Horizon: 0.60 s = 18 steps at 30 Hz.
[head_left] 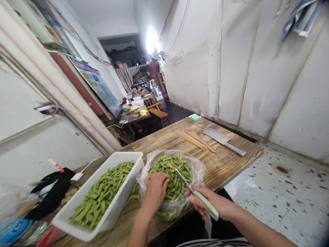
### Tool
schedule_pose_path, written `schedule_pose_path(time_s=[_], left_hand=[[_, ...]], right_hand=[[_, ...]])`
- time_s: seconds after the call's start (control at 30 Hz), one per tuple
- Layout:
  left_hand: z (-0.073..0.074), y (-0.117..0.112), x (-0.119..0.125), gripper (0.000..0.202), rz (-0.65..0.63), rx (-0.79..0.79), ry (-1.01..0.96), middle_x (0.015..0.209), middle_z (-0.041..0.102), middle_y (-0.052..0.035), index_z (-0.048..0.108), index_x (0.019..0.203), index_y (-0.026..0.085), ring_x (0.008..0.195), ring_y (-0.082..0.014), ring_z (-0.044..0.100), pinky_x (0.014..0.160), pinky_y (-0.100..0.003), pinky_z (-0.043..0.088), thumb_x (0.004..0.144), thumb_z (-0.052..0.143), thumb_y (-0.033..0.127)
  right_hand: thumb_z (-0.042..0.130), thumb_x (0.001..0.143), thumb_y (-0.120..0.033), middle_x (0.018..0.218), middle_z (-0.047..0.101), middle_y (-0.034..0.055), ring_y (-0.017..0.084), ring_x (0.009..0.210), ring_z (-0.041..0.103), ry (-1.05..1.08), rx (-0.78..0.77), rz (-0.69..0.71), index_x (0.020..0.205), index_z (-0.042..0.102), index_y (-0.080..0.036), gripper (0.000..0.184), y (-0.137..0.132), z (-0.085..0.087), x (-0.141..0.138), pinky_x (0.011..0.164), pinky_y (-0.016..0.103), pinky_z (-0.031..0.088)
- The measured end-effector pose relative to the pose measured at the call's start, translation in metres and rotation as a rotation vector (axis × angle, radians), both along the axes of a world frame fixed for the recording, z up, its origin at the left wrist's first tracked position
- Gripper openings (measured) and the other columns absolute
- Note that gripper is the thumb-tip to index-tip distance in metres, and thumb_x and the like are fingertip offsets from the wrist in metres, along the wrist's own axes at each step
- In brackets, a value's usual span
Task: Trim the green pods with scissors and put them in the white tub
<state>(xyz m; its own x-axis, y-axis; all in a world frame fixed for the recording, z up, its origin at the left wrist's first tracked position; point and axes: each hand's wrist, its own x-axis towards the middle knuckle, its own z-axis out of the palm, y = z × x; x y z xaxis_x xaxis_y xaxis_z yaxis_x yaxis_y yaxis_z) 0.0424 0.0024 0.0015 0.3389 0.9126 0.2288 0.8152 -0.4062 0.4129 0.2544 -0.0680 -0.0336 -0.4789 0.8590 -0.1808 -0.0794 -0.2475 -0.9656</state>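
A clear plastic bag (199, 168) full of green edamame pods (177, 164) stands open on the table in front of me. My left hand (156, 185) rests on the pods at the bag's left side, fingers curled down and together; its fingertips are hidden. In my right hand (205, 200) is a pair of scissors (207, 205) with pale green handles. Their metal blades point up and left over the pods and look nearly closed. To the left, a white plastic tub (114, 209) holds many more pods.
Thin wooden skewers (196, 140) and a cleaver (221, 138) lie on the wooden table (239, 164) beyond the bag. A few loose pods (133, 197) lie between tub and bag. A black bag (55, 192) and a white charger (76, 177) sit at the left.
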Motion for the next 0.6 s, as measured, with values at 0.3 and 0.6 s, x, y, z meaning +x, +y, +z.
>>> schedule_pose_path(time_s=[0.3, 0.6], left_hand=[[0.01, -0.006, 0.003, 0.02, 0.055, -0.226, -0.557, 0.082, 0.075, -0.0054, 0.074, 0.078, 0.021, 0.082, -0.0247, 0.065, 0.079, -0.034, 0.047, 0.073, 0.064, 0.037], [0.013, -0.007, 0.002, 0.025, 0.019, -0.375, -0.607, 0.073, 0.07, -0.0034, 0.074, 0.074, 0.019, 0.072, -0.0194, 0.06, 0.071, -0.028, 0.045, 0.074, 0.065, 0.042]], right_hand=[[0.058, 0.08, -0.064, 0.06, 0.043, -0.0081, 0.006, 0.045, 0.04, -0.092, 0.08, 0.05, 0.103, 0.051, -0.016, 0.054, -0.003, 0.007, 0.005, 0.041, 0.016, 0.034], [0.061, 0.082, -0.058, 0.059, 0.041, -0.0077, 0.006, 0.047, 0.037, -0.162, 0.181, 0.047, 0.098, 0.056, -0.016, 0.045, -0.003, 0.016, 0.005, 0.043, 0.019, 0.028]])
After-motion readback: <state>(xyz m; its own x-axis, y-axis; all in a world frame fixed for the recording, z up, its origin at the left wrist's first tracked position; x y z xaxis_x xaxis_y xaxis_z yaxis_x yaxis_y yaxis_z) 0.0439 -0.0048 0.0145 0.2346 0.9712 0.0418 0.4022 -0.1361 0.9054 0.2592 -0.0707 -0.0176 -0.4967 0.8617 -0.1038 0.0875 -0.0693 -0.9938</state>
